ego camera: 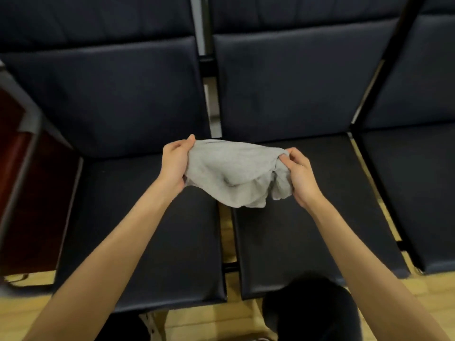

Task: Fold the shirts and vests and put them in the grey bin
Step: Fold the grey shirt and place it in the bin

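A light grey garment (pixel 231 171) hangs bunched in the air between my two hands, above the gap between two dark seats. My left hand (pixel 176 163) grips its left edge, thumb on top of the cloth. My right hand (pixel 299 175) pinches the crumpled right end between thumb and fingers. The cloth sags in the middle and its lower folds dangle just over the seat cushions. No grey bin shows in the head view.
A row of dark padded seats (pixel 152 217) with backrests (pixel 110 99) fills the view. A dark red panel with a metal frame (pixel 17 168) stands at the left. Wooden floor (pixel 209 321) and my dark-clad knee (pixel 312 311) lie below.
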Demonstrator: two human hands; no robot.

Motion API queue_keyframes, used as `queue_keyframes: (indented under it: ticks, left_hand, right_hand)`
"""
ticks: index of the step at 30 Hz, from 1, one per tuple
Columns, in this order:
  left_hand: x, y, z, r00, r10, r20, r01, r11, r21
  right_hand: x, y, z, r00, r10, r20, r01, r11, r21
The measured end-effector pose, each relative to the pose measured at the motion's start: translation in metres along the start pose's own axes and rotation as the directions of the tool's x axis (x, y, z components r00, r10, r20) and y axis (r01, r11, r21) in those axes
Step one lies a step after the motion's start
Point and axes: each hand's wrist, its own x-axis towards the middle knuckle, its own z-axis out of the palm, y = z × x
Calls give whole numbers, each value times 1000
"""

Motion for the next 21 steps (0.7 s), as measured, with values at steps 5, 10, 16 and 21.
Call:
queue_keyframes:
  ticks: [5,10,16,21]
  left_hand:
    - [-18,10,-47,1000,26,-10,-27,993,-118]
    - [-49,10,-77,987,163,-3,-162,978,-131]
    - [-98,-2,-99,949,310,-57,-315,937,-147]
    - [-131,-7,-110,929,357,-103,-368,922,-122]
  right_hand:
    - [5,13,72,996,65,65,-70,995,67]
    - [-14,34,116,983,126,130,-144,980,138]
    - [-68,51,139,940,-100,327,130,989,-71]
    - [-124,37,144,801,-372,469,454,888,-69]
